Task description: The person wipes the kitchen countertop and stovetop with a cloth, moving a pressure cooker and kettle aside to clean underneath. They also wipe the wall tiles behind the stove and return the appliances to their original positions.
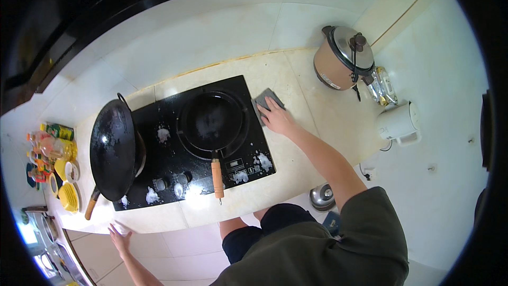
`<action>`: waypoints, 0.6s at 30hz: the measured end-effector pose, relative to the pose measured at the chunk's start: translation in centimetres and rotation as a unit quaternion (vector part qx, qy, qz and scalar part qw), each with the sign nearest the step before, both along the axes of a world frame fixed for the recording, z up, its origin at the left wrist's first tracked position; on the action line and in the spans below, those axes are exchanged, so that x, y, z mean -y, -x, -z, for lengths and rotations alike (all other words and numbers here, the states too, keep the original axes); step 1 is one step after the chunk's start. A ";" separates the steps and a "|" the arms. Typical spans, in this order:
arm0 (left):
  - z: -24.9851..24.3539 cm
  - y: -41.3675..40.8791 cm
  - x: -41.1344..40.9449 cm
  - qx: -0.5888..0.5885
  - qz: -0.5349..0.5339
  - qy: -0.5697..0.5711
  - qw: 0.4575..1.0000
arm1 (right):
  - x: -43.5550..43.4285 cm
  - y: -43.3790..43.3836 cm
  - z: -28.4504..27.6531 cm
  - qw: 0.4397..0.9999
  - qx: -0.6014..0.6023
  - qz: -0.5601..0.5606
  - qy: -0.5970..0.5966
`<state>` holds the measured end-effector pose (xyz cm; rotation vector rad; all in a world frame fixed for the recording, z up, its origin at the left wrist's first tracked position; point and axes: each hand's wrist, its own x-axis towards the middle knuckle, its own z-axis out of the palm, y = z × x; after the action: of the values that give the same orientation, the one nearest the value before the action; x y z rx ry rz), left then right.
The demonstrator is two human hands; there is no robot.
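My right hand presses a folded grey cloth flat on the pale countertop, just beyond the right edge of the black glass cooktop. White foam patches dot the cooktop's glass. A black frying pan sits on the right burner, its wooden handle towards me. On the left, a large black wok stands tilted over the other burner. My left hand is at the counter's front edge, below the wok's handle, with its fingers apart. A whitish patch beside those fingers is too unclear to name.
A rice cooker stands at the back right, beside a shiny package and a white electric kettle. Bottles and a yellow basket crowd the left end. A metal kettle is below the counter.
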<state>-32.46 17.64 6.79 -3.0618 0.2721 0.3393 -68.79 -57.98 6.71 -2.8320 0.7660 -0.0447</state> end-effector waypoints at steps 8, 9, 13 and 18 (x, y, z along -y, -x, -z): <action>-0.1 17.7 0.0 0.018 0.002 0.056 0.998 | 12.8 -12.9 1.7 0.998 -0.066 0.016 -0.004; 0.4 19.7 -0.1 -0.003 -0.010 0.064 0.998 | 14.1 -13.7 1.5 0.996 -0.084 0.015 -0.011; 1.0 26.6 0.4 -0.043 -0.008 0.086 0.995 | 18.8 -11.4 3.0 0.995 -0.101 0.000 0.024; 0.9 30.4 2.9 -0.076 -0.020 0.089 0.993 | 19.8 -3.3 1.7 0.990 -0.074 0.119 -0.002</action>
<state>-62.82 14.72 5.88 -3.2246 0.2613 0.5835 -65.49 -77.74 4.97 -2.7482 1.1319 0.1309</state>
